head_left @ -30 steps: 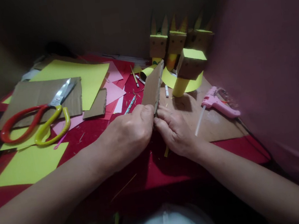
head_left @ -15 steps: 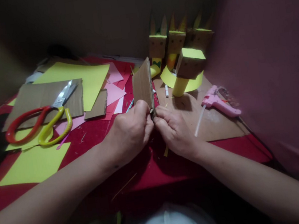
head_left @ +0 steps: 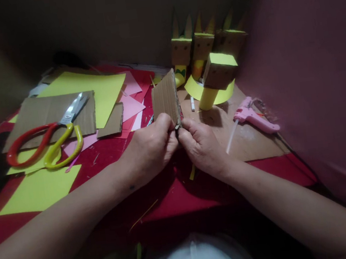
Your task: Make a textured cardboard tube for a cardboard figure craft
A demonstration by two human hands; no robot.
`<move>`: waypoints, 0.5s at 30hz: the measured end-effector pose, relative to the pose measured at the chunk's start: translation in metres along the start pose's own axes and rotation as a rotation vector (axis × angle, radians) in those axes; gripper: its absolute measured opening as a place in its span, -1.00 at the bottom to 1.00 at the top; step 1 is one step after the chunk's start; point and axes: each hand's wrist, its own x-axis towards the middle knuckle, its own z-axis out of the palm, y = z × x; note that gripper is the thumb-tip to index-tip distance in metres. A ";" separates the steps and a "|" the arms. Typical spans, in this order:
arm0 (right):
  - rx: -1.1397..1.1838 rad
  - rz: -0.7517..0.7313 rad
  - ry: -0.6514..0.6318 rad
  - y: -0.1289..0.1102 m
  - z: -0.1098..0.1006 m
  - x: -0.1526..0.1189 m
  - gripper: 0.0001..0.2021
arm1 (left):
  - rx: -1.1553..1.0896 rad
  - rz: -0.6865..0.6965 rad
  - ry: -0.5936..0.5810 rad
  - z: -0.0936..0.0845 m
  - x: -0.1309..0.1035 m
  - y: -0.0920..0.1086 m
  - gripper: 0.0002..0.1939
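The red-covered table (head_left: pixel 172 201) spread under your work, its front edge running just on your side of both fists, and a flat brown board (head_left: pixel 258 148) lay on it, beyond and to the right of your right hand. Scissors (head_left: pixel 67 118) rested well to the left, with red cloth between them and your left hand. The cardboard piece (head_left: pixel 165 98) stood up from your grip, its long axis rising and leaning away from you, its broad face turned partly left and its thin edge to the right. Your left hand (head_left: pixel 154 142) was closed over the lower part of that face, and your right hand (head_left: pixel 202 144) was closed at the lower right corner; neither was clearly nearer, and how the hidden fingertips lay, you could not tell. Your knuckles nearly met there. Beyond the upper right edge stood a box-headed figure (head_left: pixel 220 74), near but apart, so there was more room on the left. The pink glue gun (head_left: pixel 256 118) lay right of your right hand, and a small white stick (head_left: pixel 192 104) just beyond it.
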 end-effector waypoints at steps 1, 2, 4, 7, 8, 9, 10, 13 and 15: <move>0.025 0.010 -0.007 0.000 0.000 0.000 -0.80 | -0.005 -0.018 -0.013 -0.001 0.000 0.000 -0.96; 0.050 0.023 -0.017 -0.001 0.001 0.000 -0.80 | -0.011 -0.030 -0.023 -0.001 0.000 0.000 -0.96; 0.096 0.055 -0.025 -0.001 0.001 0.000 -0.79 | -0.018 -0.035 -0.028 -0.003 0.000 0.000 -0.96; 0.179 0.114 -0.025 -0.001 -0.001 -0.001 -0.78 | -0.047 -0.052 -0.040 -0.005 0.001 0.001 -0.96; 0.206 0.129 -0.028 -0.001 -0.001 -0.002 -0.78 | -0.077 -0.070 -0.057 -0.005 0.002 0.001 -0.97; 0.233 0.138 -0.032 -0.001 -0.001 -0.002 -0.78 | -0.124 -0.091 -0.081 -0.006 0.003 0.000 -0.97; 0.255 0.143 -0.037 -0.001 -0.002 -0.002 -0.78 | -0.184 -0.116 -0.110 -0.007 0.003 -0.001 -0.97; 0.309 0.136 -0.052 0.000 -0.002 -0.002 -0.81 | -0.395 -0.185 -0.192 -0.007 0.005 -0.006 -0.95; 0.328 0.131 -0.065 0.000 -0.002 -0.001 -0.81 | -0.499 -0.210 -0.231 -0.006 0.004 -0.010 -0.95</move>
